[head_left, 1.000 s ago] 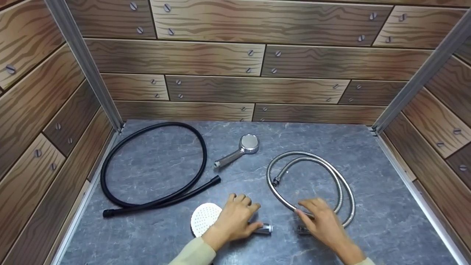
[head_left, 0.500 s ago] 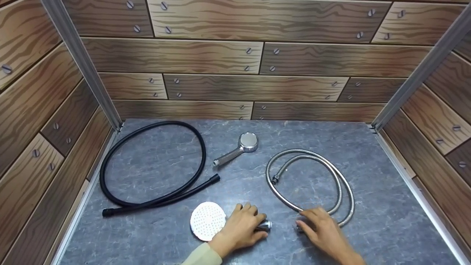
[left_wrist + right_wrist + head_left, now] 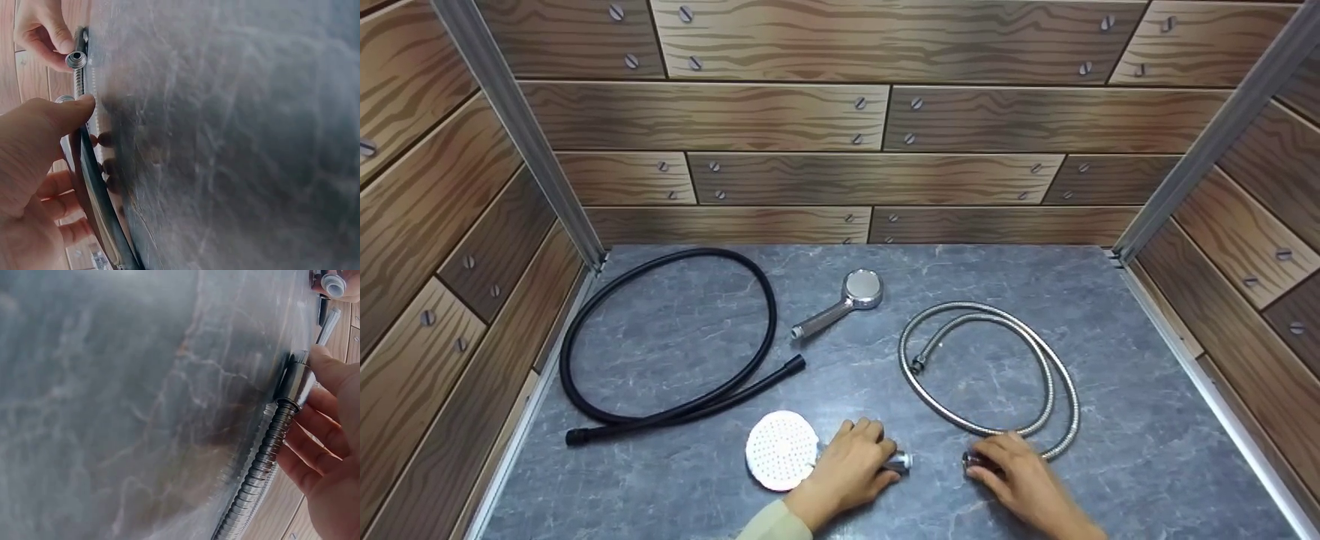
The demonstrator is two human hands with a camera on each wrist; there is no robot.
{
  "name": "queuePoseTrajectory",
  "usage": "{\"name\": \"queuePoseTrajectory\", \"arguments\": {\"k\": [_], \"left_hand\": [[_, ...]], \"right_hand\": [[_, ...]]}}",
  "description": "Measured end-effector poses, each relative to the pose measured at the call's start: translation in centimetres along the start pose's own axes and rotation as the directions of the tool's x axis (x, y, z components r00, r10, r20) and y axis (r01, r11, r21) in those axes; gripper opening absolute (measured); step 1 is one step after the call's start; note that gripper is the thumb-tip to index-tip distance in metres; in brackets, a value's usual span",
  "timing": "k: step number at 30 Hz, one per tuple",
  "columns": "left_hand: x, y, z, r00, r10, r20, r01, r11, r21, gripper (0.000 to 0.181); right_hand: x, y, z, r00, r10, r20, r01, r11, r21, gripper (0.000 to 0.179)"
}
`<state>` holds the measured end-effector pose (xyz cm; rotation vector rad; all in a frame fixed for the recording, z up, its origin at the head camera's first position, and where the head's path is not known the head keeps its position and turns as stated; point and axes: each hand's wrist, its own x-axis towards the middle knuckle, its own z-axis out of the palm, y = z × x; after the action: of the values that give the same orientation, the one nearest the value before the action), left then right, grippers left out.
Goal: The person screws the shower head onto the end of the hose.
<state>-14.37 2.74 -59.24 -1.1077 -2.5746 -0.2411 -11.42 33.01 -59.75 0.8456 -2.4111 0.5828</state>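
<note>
My left hand (image 3: 851,465) grips the dark handle of a shower head (image 3: 782,451) whose round white, dotted face points up. In the left wrist view the thumb lies on one side of the handle (image 3: 93,191) and the fingers on the other. The handle's threaded tip (image 3: 905,460) points right. My right hand (image 3: 1020,472) pinches the end connector (image 3: 969,459) of a silver metal hose (image 3: 1072,390). Close up in the right wrist view, thumb and fingers hold the connector (image 3: 295,382) above the ribbed hose (image 3: 256,472). Handle tip and connector are apart.
A black hose (image 3: 769,285) lies looped at the left. Behind the hands rests a smaller chrome shower head (image 3: 862,289) with a grey handle. The silver hose's other end (image 3: 917,365) lies inside its coil. Wood-patterned walls (image 3: 780,176) enclose the grey marbled table (image 3: 660,495).
My left hand has slid right along the handle, uncovering more of the white face, and gripped it. My right hand has moved down to the hose end and pinched its connector.
</note>
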Motion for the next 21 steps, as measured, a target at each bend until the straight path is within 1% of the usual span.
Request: {"name": "queuePoseTrajectory", "arguments": {"k": [3, 8, 12, 17, 21], "left_hand": [[0.0, 0.1, -0.1, 1.0, -0.004, 0.01, 0.004, 1.0, 0.007, 0.026], [0.1, 0.5, -0.2, 0.999, -0.007, 0.036, 0.005, 0.998, 0.059, 0.024], [0.1, 0.8, -0.2, 0.999, -0.012, 0.045, 0.008, 0.996, 0.091, 0.024], [0.2, 1.1, -0.2, 1.0, -0.018, 0.023, 0.015, 0.993, 0.114, 0.025], [0.6, 1.4, -0.2, 1.0, -0.016, 0.003, 0.015, 0.991, 0.137, 0.025]], "right_hand": [[-0.2, 0.0, 0.2, 1.0, 0.001, 0.009, -0.001, 1.0, 0.001, 0.037], [-0.4, 0.0, 0.5, 1.0, -0.003, -0.004, 0.003, 1.0, 0.02, 0.039], [-0.5, 0.0, 0.5, 1.0, -0.004, -0.003, 0.004, 1.0, 0.026, 0.039], [-0.3, -0.2, 0.2, 1.0, 0.0, -0.002, 0.0, 1.0, 0.016, 0.038], [0.1, -0.4, -0.1, 1.0, 0.006, 0.002, -0.006, 1.0, 0.004, 0.037]]}}
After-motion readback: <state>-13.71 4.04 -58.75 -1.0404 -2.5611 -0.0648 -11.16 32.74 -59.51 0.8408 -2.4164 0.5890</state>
